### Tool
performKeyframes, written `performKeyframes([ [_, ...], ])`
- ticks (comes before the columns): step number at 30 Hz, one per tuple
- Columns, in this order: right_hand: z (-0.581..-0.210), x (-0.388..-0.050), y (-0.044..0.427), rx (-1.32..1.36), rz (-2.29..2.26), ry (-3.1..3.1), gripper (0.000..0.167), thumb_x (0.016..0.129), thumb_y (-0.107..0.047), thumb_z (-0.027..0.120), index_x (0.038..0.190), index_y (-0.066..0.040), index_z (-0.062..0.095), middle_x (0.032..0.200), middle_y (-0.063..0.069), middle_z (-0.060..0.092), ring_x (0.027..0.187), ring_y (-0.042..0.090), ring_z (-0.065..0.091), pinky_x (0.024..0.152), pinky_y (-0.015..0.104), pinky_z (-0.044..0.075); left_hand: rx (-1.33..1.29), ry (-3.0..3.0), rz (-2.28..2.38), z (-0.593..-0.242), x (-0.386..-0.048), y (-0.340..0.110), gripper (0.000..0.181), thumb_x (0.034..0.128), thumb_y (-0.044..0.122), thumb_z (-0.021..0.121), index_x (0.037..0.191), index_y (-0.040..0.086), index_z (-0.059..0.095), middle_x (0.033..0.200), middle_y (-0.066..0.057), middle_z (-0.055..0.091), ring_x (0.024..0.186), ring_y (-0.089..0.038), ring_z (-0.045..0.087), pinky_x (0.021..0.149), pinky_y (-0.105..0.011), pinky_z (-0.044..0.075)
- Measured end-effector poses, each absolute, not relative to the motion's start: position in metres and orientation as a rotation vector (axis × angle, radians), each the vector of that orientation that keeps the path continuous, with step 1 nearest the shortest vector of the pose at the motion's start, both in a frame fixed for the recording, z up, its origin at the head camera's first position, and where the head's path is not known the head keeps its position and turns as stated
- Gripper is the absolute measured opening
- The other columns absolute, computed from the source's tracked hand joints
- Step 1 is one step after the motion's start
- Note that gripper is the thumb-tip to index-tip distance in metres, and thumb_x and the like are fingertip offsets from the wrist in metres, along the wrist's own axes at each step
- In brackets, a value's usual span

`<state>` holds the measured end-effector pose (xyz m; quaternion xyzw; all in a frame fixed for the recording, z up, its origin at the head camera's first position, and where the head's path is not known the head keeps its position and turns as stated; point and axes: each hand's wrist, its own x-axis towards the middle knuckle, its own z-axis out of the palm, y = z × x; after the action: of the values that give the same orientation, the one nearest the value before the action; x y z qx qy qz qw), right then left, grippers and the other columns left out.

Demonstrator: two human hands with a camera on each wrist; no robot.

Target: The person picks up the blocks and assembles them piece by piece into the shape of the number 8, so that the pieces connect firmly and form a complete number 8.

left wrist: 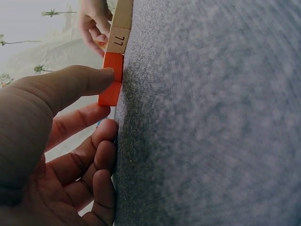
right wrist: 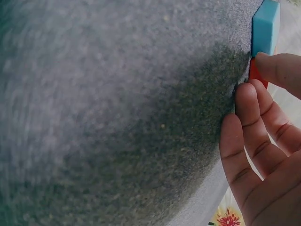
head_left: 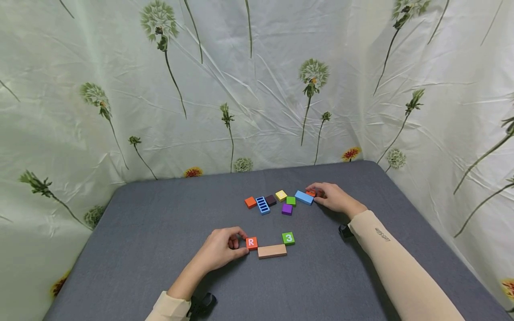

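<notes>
Right sleeve [head_left: 401, 263], cream with small dark lettering, lies nearest the head camera and is cut off by the bottom edge, as is the left sleeve [head_left: 170, 306]. Left hand [head_left: 222, 248] pinches the red block marked R [head_left: 251, 243] at its left side, on the grey cloth-covered table [head_left: 160, 232]. Wooden plank [head_left: 272, 252] lies just beside that block on the right; green block marked 3 [head_left: 288, 238] stands at the plank's far right corner. Right hand [head_left: 336, 198] pinches the orange-red block [head_left: 310, 193], which is partly covered by the fingers and adjoins the plain blue block [head_left: 304, 197]. Left of this pair lie the purple block [head_left: 287, 209], small green block [head_left: 291, 201], yellow block [head_left: 280, 195], dark block [head_left: 271, 199], barred blue block [head_left: 263, 205] and orange block [head_left: 250, 202]. Left wrist view: the thumb [left wrist: 89, 80] crosses the red block and hides part of it; the R is out of sight. The plank's end bears a dark marking resembling 77, its far end is cut off at the top, and the right hand behind it is blurred. Right wrist view: thumb and fingers hide most of the orange-red block, so exact fingertip contact is hard to confirm; the blue block is cut off above.
</notes>
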<state>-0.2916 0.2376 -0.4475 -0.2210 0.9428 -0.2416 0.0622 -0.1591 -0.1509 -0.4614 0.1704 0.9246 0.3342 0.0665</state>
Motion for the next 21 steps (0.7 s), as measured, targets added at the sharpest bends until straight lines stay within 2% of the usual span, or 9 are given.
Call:
performKeyframes([
  [6,-0.446,-0.288,0.241,-0.626,-0.75,2.854,0.034,0.104,-0.007,0.069,0.138,-0.007,0.067,0.119,0.016,0.074,0.103,0.027,0.069,0.091,0.054,0.056,0.512,2.784,1.008,-0.462,-0.159,-0.151,0.024,0.0884,0.023,0.09,0.107,0.019,0.076,0.076,0.008,0.058,0.064,-0.006,0.05,0.059,-0.024,0.04],
  [9,-0.445,-0.286,0.244,-0.619,-0.759,2.856,0.033,0.103,-0.008,0.069,0.136,-0.006,0.068,0.111,0.014,0.074,0.094,0.024,0.067,0.085,0.049,0.055,0.515,2.782,1.007,-0.462,-0.159,-0.151,0.024,0.0885,0.023,0.09,0.107,0.019,0.076,0.076,0.008,0.059,0.064,-0.006,0.05,0.059,-0.024,0.04],
  [14,-0.446,-0.282,0.249,-0.618,-0.777,2.855,0.033,0.103,-0.009,0.071,0.135,-0.006,0.067,0.093,0.006,0.068,0.079,0.016,0.056,0.073,0.036,0.046,0.514,2.779,1.01,-0.462,-0.159,-0.152,0.023,0.0888,0.023,0.089,0.108,0.019,0.076,0.076,0.008,0.059,0.064,-0.007,0.05,0.059,-0.024,0.039],
  [21,-0.448,-0.276,0.254,-0.601,-0.789,2.849,0.034,0.102,-0.01,0.07,0.136,-0.005,0.066,0.09,0.004,0.066,0.075,0.014,0.054,0.071,0.033,0.045,0.517,2.782,1.007,-0.463,-0.159,-0.151,0.023,0.0892,0.024,0.089,0.108,0.019,0.076,0.076,0.008,0.059,0.064,-0.006,0.05,0.059,-0.024,0.039],
])
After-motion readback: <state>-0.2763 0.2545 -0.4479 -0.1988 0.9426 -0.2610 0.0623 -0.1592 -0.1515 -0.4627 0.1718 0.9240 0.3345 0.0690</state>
